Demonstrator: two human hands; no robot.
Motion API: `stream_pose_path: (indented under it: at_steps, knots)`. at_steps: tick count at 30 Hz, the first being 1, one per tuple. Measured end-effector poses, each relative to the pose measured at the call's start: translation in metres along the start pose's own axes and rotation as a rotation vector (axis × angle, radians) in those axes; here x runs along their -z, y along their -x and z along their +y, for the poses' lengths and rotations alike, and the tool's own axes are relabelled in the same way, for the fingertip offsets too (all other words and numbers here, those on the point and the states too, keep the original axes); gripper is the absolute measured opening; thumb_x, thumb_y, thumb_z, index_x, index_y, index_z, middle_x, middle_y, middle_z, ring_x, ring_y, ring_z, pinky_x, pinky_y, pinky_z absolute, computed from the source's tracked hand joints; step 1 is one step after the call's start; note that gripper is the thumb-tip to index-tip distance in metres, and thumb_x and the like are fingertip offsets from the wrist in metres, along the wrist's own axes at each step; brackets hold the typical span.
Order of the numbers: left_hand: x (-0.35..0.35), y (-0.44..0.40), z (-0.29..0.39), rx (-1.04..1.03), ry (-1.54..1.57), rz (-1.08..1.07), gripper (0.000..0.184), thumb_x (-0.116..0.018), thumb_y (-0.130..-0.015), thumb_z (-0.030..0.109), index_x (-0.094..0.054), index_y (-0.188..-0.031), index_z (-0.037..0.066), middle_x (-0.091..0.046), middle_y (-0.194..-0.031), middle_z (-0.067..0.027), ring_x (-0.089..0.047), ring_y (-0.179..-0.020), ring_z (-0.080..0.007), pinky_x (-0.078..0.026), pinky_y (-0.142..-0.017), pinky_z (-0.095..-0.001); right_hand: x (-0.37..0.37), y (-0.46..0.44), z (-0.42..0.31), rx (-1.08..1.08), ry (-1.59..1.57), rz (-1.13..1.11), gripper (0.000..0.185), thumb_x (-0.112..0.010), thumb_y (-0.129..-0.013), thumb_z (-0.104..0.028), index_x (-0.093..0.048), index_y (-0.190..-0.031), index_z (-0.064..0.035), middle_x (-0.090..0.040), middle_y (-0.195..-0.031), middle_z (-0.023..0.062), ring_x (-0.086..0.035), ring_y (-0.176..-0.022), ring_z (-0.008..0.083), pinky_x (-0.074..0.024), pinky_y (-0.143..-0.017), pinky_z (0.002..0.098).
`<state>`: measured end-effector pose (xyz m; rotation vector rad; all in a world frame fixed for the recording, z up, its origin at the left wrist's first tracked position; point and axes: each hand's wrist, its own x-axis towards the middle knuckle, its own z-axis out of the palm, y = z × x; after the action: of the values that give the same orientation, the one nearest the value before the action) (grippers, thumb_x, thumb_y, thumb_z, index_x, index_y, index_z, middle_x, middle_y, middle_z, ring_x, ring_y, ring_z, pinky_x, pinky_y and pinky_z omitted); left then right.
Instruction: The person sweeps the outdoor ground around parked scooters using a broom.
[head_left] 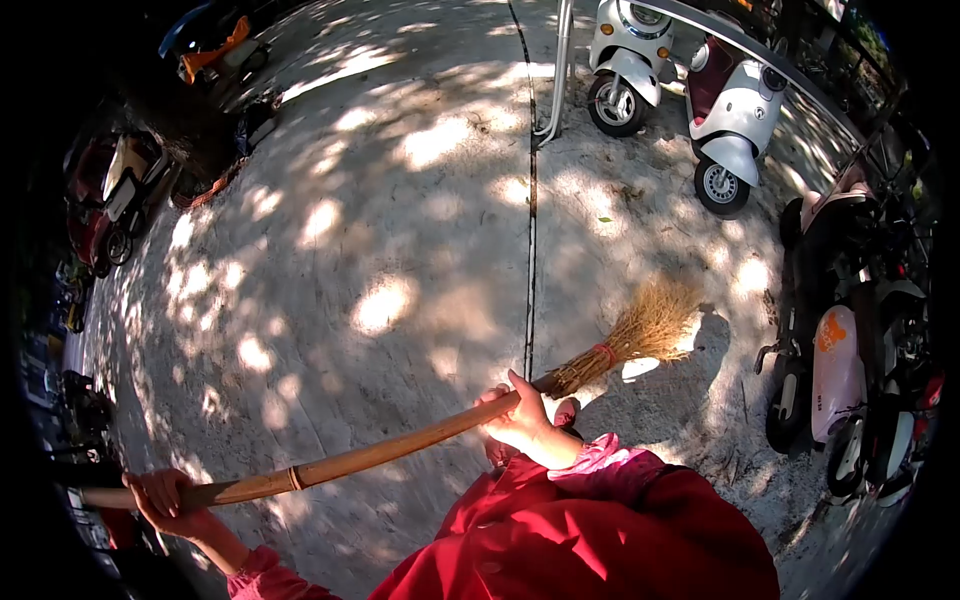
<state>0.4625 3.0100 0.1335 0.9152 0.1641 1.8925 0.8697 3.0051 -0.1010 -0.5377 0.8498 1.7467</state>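
A broom with a long bamboo handle (375, 457) lies across the lower part of the view, in front of my body. My left hand (170, 503) is wrapped round the handle near its far left end. Close to the bristle end, my right hand (520, 415) grips the handle, its thumb pointing up. The straw bristles (650, 325) point up and to the right, bound with a red tie (604, 352). Whether the bristle tips touch the ground cannot be made out.
Concrete ground (420, 250) with a dark seam (532, 230) spreads ahead. White scooters (735, 120) stand at the upper right beside a metal frame (559, 75). More two-wheelers (840, 370) line the right edge. At the left are a tree trunk (195, 130) and parked scooters (125, 185).
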Motion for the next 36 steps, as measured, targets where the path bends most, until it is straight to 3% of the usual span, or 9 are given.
stream_pose_path:
  at_steps: [9,15,18,21,24,28,32,34,36]
  knots:
    - [-0.18,-0.021,-0.074,-0.535,-0.331,-0.181,0.006,-0.036,-0.085,0.003,-0.038,-0.079,0.003,-0.025,-0.051,0.0002,-0.025,-0.042,-0.009,-0.029,-0.043,-0.0221,-0.204,-0.138,-0.032,-0.394,0.042,-0.249,0.031,-0.056,-0.077,-0.018,-0.036,-0.055,-0.0115,-0.037,-0.047,-0.002,-0.04,-0.046,0.0111,-0.0413,-0.055,0.0285]
    - [-0.234,-0.086,-0.21,-0.285,-0.583,-0.697,0.016,-0.049,-0.079,0.003,-0.035,-0.074,0.009,-0.043,-0.043,-0.0024,-0.045,-0.035,-0.0095,-0.041,-0.037,-0.0191,-0.235,-0.206,-0.137,-0.401,0.034,-0.223,0.029,-0.054,-0.079,-0.018,-0.036,-0.058,-0.0103,-0.039,-0.05,0.0,-0.041,-0.049,0.0139,-0.0405,-0.058,0.03]
    - [-0.195,-0.109,-0.24,-0.29,-0.553,-0.424,0.016,-0.049,-0.08,0.005,-0.034,-0.084,0.007,-0.042,-0.042,-0.0018,-0.041,-0.03,-0.0091,-0.037,-0.03,-0.0204,-0.202,-0.177,-0.197,-0.179,0.122,-0.163,0.028,-0.052,-0.079,-0.019,-0.037,-0.057,-0.0101,-0.038,-0.051,0.0015,-0.043,-0.053,0.0158,-0.0402,-0.062,0.0317]
    - [-0.173,-0.113,-0.206,-0.241,-0.502,-0.303,0.009,-0.043,-0.084,0.008,-0.039,-0.091,0.005,-0.036,-0.044,0.0001,-0.035,-0.033,-0.0065,-0.033,-0.033,-0.0195,-0.207,-0.13,-0.197,-0.267,0.089,-0.046,0.024,-0.051,-0.076,-0.016,-0.037,-0.057,-0.0097,-0.039,-0.051,0.0023,-0.043,-0.054,0.0178,-0.0395,-0.066,0.0343]
    - [-0.152,-0.104,-0.172,-0.341,-0.444,0.189,0.018,-0.035,-0.087,0.011,-0.041,-0.102,0.001,-0.03,-0.049,0.0004,-0.029,-0.038,-0.006,-0.03,-0.037,-0.0197,-0.226,-0.119,-0.186,-0.368,0.102,0.019,0.022,-0.05,-0.075,-0.015,-0.039,-0.057,-0.01,-0.04,-0.051,0.0029,-0.043,-0.053,0.0187,-0.0395,-0.067,0.0358]
    - [-0.173,-0.115,-0.184,-0.373,-0.435,-0.078,0.024,-0.032,-0.088,0.011,-0.041,-0.107,-0.001,-0.028,-0.051,0.0001,-0.027,-0.04,-0.0075,-0.028,-0.039,-0.0205,-0.297,-0.155,-0.178,-0.373,0.135,-0.116,0.026,-0.051,-0.079,-0.017,-0.035,-0.059,-0.0115,-0.035,-0.052,-0.0013,-0.041,-0.051,0.012,-0.0378,-0.062,0.0314]
    - [-0.21,-0.165,-0.238,-0.454,-0.414,-0.109,0.017,-0.031,-0.09,0.013,-0.042,-0.082,0.003,-0.027,-0.047,0.0006,-0.025,-0.037,-0.0073,-0.026,-0.038,-0.0209,-0.374,-0.218,-0.162,-0.379,0.255,-0.243,0.026,-0.053,-0.078,-0.015,-0.036,-0.059,-0.0115,-0.037,-0.052,-0.0025,-0.041,-0.052,0.011,-0.0392,-0.061,0.028]
    - [-0.212,-0.194,-0.27,-0.75,-0.627,-0.106,0.017,-0.042,-0.086,0.014,-0.042,-0.095,0.001,-0.034,-0.047,-0.0006,-0.033,-0.037,-0.0076,-0.032,-0.037,-0.0202,-0.398,-0.249,-0.165,-0.443,0.224,-0.259,0.026,-0.053,-0.078,-0.015,-0.036,-0.059,-0.0114,-0.039,-0.052,-0.0026,-0.041,-0.052,0.011,-0.0397,-0.06,0.0272]
    - [-0.195,-0.24,-0.289,-0.522,-0.598,-0.529,0.017,-0.052,-0.08,0.009,-0.037,-0.086,0.006,-0.041,-0.043,-0.0006,-0.041,-0.033,-0.009,-0.039,-0.033,-0.0195,-0.407,-0.279,-0.173,-0.405,0.232,-0.218,0.026,-0.052,-0.079,-0.016,-0.036,-0.059,-0.0113,-0.039,-0.052,-0.0019,-0.042,-0.053,0.0117,-0.0396,-0.059,0.027]
